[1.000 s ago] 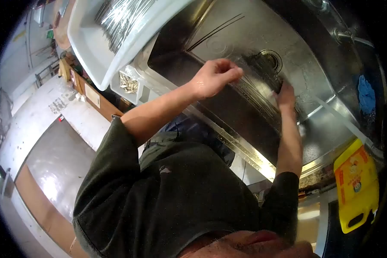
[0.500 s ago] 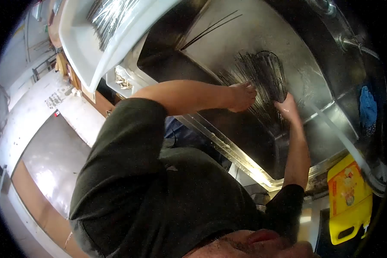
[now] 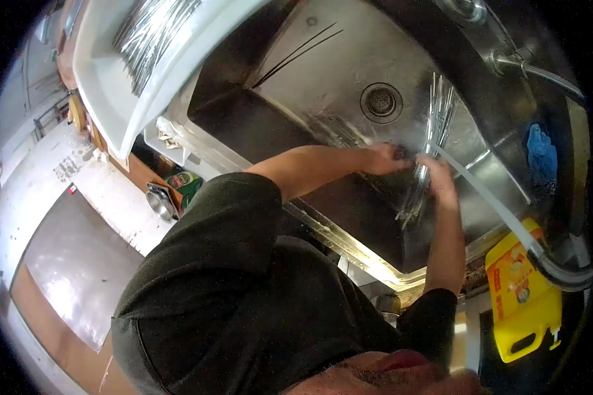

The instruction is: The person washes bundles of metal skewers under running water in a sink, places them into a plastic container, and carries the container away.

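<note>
My right hand (image 3: pixel 439 179) is closed around the middle of a bundle of thin metal skewers (image 3: pixel 439 108). The bundle fans out above and below the fist, over the right part of the steel sink (image 3: pixel 349 52). Close beside it on the left, my left hand (image 3: pixel 383 160) has curled fingers around something small and dark that I cannot make out. More skewers (image 3: pixel 342 128) lie on the sink floor, partly hidden under my left forearm. A white spout tube (image 3: pixel 484 181) runs from the lower right and ends at the held bundle.
A white tub (image 3: pixel 95 72) with shiny skewers (image 3: pixel 153 36) stands at upper left. Two dark thin rods (image 3: pixel 296 56) lean in the sink's corner, near the drain (image 3: pixel 381 102). At right are a blue cloth (image 3: pixel 541 155) and a yellow jug (image 3: pixel 524 296). A metal bowl (image 3: pixel 159 203) sits at left.
The wide dark spread of skewers over the drain is gone from there, and the drain now shows. My right hand grips a narrower, brighter bundle at the spout. My left hand has moved slightly down.
</note>
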Demonstrator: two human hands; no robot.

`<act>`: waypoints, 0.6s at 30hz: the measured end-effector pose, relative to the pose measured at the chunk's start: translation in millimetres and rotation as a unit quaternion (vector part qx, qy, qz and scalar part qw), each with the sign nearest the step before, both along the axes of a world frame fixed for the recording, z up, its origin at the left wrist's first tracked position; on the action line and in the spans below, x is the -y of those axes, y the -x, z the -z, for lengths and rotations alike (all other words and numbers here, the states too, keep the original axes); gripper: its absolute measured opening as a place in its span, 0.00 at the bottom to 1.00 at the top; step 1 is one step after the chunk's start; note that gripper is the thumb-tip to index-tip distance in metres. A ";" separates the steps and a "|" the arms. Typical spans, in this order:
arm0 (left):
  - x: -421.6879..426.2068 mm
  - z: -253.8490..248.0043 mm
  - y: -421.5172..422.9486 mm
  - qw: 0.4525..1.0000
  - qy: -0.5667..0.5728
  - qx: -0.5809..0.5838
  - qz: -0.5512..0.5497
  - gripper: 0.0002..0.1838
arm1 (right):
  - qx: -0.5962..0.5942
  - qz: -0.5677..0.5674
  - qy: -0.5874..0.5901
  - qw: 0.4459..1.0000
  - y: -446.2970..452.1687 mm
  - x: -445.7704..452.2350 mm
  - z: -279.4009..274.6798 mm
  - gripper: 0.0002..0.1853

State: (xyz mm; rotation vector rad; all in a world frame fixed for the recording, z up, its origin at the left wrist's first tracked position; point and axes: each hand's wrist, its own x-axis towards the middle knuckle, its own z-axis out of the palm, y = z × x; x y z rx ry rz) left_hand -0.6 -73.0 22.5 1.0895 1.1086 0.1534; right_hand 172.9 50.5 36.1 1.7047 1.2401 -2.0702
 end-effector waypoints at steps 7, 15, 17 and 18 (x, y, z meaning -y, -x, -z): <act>-36.9 -23.8 -28.8 0.777 0.267 0.360 -0.442 0.33 | -0.166 0.274 0.091 0.943 7.7 5.6 31.9 0.12; -63.3 -21.6 -3.0 0.995 -0.028 -0.029 -0.093 0.36 | 0.150 0.144 -0.075 0.975 70.6 -20.0 10.9 0.22; -61.9 -53.9 2.9 0.982 0.011 -0.033 -0.188 0.40 | 0.143 0.104 -0.083 0.981 75.7 -17.8 -2.1 0.21; -51.4 -50.6 -0.8 0.965 -0.054 -0.046 -0.251 0.40 | 0.060 0.182 -0.016 0.981 60.1 -16.4 16.0 0.18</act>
